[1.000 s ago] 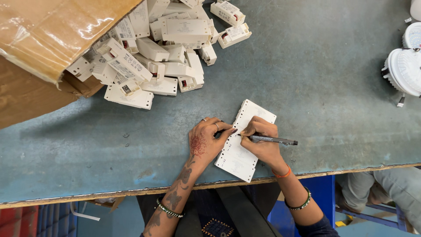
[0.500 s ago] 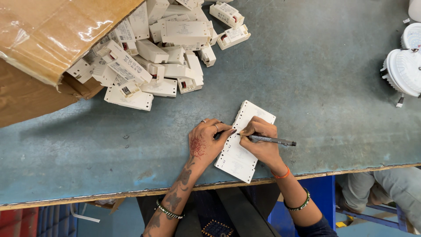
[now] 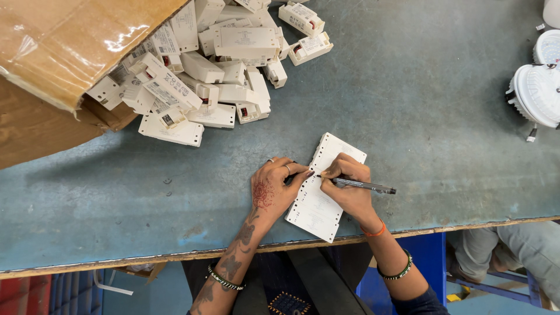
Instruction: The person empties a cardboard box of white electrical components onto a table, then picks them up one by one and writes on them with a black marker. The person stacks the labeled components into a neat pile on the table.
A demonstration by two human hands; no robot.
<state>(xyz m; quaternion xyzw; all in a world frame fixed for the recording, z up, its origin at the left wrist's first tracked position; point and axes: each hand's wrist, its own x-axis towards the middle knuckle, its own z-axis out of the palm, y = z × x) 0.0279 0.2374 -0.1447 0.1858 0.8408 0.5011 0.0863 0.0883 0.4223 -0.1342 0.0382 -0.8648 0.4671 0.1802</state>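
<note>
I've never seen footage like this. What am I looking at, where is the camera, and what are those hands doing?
There is no machine here: these are a person's two bare hands, filmed by a camera worn on that person's head and looking straight down, so the arms enter from the bottom of the picture.

The surface is a worn blue-grey workbench. The left hand presses flat on the edge of a white perforated sheet to steady it. The right hand grips a grey pen with its tip on the sheet.

At the upper left, a cardboard box lies tipped on its side, and a pile of small white plastic modules spills from it. At the right edge sit round white lamp housings. Someone else's legs show at the lower right.
</note>
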